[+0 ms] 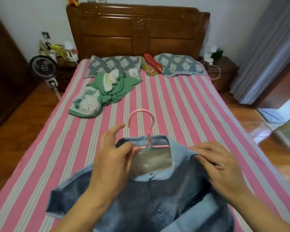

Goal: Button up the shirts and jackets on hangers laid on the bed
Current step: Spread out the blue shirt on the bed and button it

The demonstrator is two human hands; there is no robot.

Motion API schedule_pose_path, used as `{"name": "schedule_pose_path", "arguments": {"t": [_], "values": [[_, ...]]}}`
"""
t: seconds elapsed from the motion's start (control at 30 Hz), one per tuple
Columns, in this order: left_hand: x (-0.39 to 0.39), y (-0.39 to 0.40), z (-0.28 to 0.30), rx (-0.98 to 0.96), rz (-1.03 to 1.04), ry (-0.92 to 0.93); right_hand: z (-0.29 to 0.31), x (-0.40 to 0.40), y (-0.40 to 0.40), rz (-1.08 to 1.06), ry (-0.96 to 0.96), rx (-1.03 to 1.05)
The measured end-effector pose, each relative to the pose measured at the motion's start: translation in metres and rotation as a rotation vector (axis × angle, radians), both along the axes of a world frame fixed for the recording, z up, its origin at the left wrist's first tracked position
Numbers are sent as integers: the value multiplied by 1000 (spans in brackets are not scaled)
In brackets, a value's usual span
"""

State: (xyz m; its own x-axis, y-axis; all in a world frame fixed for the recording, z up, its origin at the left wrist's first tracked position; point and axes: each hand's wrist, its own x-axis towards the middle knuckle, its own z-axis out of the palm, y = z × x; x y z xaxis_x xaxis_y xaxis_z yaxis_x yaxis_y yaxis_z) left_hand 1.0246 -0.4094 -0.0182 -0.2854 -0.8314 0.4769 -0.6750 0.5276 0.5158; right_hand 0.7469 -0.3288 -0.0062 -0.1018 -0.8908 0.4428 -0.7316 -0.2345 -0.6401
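Striped bed point(182, 104): one denim jacket point(149, 198); two hands point(114, 158).

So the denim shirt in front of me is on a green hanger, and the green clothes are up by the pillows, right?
Not quite. The head view shows the denim shirt on a pink hanger, not a green one. The green clothes do lie up by the pillows.
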Motion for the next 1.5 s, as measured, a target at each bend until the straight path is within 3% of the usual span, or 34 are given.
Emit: {"name": "schedule_pose_path", "arguments": {"t": [0.07, 0.2, 0.33, 0.5, 0.6, 0.7, 0.83, 0.9, 1.0, 1.07, 1.17, 1.23, 1.3, 1.37, 1.5], "values": [[6, 19, 30, -41, 35, 36, 15, -17, 8, 47, 64, -27], [13, 61, 93, -210, 84, 58, 74, -24, 2, 293, 327, 153], [38, 84, 178, -477, 263, -27, 148, 39, -31, 466, 473, -118], [125, 136, 272, -646, 495, -159, 235, 154, -55, 689, 273, -346], [206, 185, 295, -641, 741, -432, 275, 211, -61, 777, 91, -429], [285, 234, 299, -520, 981, -563, 295, 284, -58, 954, 55, -358], [354, 307, 297, -328, 1254, -476, 280, 376, -42, 1055, 481, -107], [372, 349, 293, -352, 1256, -492, 267, 404, -30, 1061, 418, -203], [409, 401, 273, -498, 1309, -491, 255, 464, 1, 1045, 220, -546], [458, 424, 239, -443, 1400, -519, 243, 528, 26, 1063, 345, -551], [540, 457, 178, -182, 1527, -508, 207, 630, 51, 1068, 623, -627], [583, 482, 166, -217, 1566, -488, 197, 686, 67, 1058, 540, -724], [615, 506, 168, -342, 1628, -603, 192, 739, 77, 1117, 465, -705], [649, 526, 174, -407, 1695, -718, 195, 786, 91, 1293, 426, -593], [701, 573, 171, -405, 1774, -799, 189, 857, 121, 1660, 373, -617]]}}
